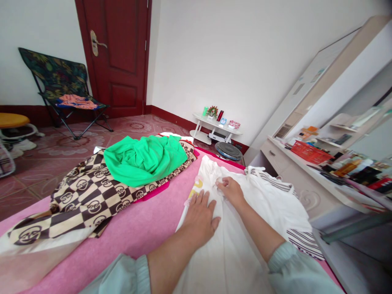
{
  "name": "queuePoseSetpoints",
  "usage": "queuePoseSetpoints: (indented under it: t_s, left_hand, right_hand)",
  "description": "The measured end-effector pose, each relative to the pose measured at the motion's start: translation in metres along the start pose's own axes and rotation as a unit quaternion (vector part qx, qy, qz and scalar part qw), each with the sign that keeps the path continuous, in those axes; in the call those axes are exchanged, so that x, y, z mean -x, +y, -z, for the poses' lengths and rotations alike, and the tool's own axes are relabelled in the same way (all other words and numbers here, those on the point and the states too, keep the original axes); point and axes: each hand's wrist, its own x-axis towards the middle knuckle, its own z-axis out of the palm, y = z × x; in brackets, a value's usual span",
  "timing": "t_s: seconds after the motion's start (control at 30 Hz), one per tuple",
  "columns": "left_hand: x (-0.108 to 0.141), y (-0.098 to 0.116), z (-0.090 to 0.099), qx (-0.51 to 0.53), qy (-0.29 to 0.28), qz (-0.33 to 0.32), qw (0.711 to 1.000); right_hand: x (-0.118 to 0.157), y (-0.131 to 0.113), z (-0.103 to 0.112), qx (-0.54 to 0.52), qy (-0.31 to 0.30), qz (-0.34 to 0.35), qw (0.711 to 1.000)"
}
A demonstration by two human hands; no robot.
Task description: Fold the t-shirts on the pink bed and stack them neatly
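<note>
A white garment (226, 241) with a yellow print near its left edge is spread over the pink bed cover (147, 228). My left hand (200, 216) lies flat on it beside the print, fingers spread. Just to the right, my right hand (231, 191) pinches a small fold of the white fabric between thumb and fingers. White clothing with black stripes (301, 241) lies along the right edge. On the left, a bunched green garment (147, 159) rests on a brown and cream checked garment (92, 200).
A dresser (303, 179) with a red basket (310, 152) and bottles stands close on the right. Beyond the bed are a low white shelf (200, 136) and a round dark object (228, 151). A folding chair (61, 81) stands near the red door (119, 53).
</note>
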Motion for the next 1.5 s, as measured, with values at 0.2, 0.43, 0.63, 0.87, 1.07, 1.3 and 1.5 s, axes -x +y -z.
queuePoseSetpoints:
  t_s: [0.2,0.43,0.63,0.87,1.07,1.3,1.5]
  left_hand:
    - [-0.001,0.001,0.002,0.025,-0.004,0.014,1.000]
    - [-0.006,0.003,0.008,0.075,0.086,0.083,0.990]
    - [-0.007,0.001,0.008,0.045,0.083,0.031,0.995]
    - [-0.007,-0.001,-0.002,0.007,0.022,0.012,1.000]
    - [-0.008,-0.003,-0.001,0.011,0.020,0.031,0.999]
    - [-0.015,-0.007,0.004,0.093,0.059,0.085,0.990]
    - [-0.019,-0.017,-0.005,0.204,0.156,0.075,0.964]
  right_hand:
    - [-0.003,-0.005,-0.007,-0.046,0.066,0.009,0.997]
    - [0.018,-0.022,0.006,-0.276,-0.100,0.114,0.949]
    - [0.035,-0.006,0.025,-0.039,0.012,0.131,0.991]
    - [0.006,-0.009,0.030,0.061,-0.003,0.105,0.993]
    - [-0.049,-0.026,0.005,0.006,0.004,0.149,0.989]
    - [-0.030,-0.003,-0.035,-0.062,0.037,0.100,0.992]
    - [-0.024,0.017,-0.053,-0.177,0.093,0.049,0.979]
